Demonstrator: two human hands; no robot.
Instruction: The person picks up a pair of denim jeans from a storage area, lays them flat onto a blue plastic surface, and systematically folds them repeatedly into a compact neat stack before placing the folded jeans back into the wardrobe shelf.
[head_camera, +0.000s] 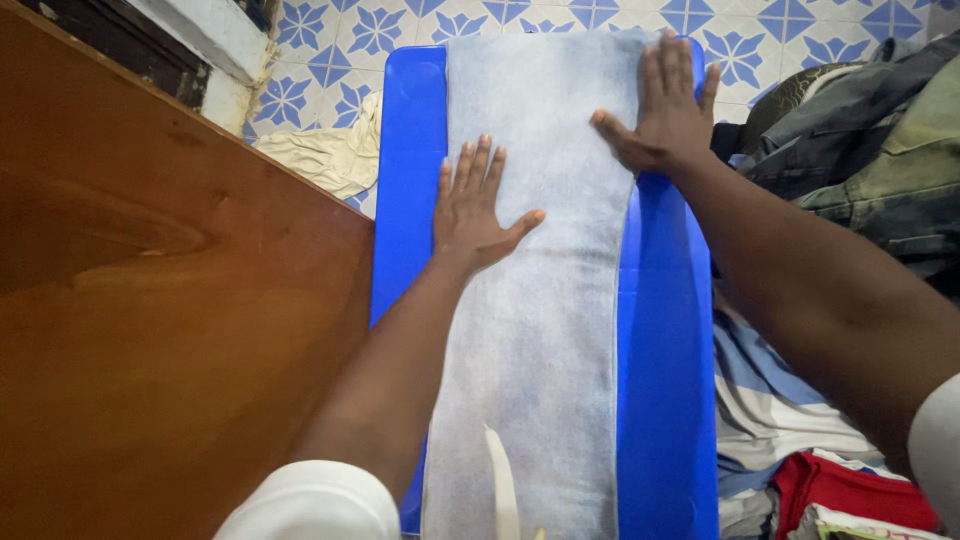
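Pale blue-grey cloth, a long folded piece of soft fabric (540, 300), lies flat along the blue plastic board (665, 400), which serves here as the tabletop; the cloth covers the middle of the board from its far end to its near end, and a strip of bare blue shows on each side of it. On the cloth, the left hand (475, 205) rests flat with fingers spread, palm down, near the left edge of the cloth; the right hand (668, 110) is also open and pressed flat, fingers spread, on the far right edge of the cloth, partly over the board; neither hand pinches anything. Left of the board stands a brown wooden panel (150, 300); beyond the board is a blue and white tiled floor (560, 15), with a cream crumpled cloth (325, 155) on it; right of the board lies a pile of dark and striped clothes (860, 150).
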